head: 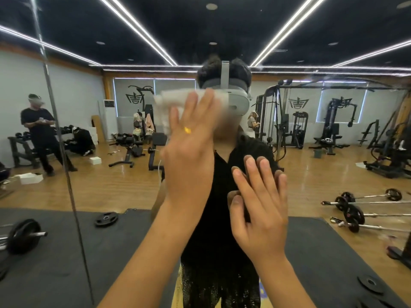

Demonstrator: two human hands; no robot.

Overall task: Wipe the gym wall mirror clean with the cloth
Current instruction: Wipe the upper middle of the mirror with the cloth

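Note:
The wall mirror (315, 178) fills the whole view and reflects me and the gym. My left hand (189, 150) is raised at head height with its palm flat against the glass. Under its fingers it presses a white cloth (165, 101), which sticks out above and to the left of the hand. The cloth and hand look motion-blurred. My right hand (260, 210) rests lower and to the right. Its fingers are spread, its fingertips touch the glass, and it holds nothing.
A vertical seam (59, 152) between mirror panels runs down the left side. The glass reflects a black floor mat, barbells (355, 210), loose weight plates (106, 218), weight machines and benches. Another person (41, 132) stands reflected at the far left.

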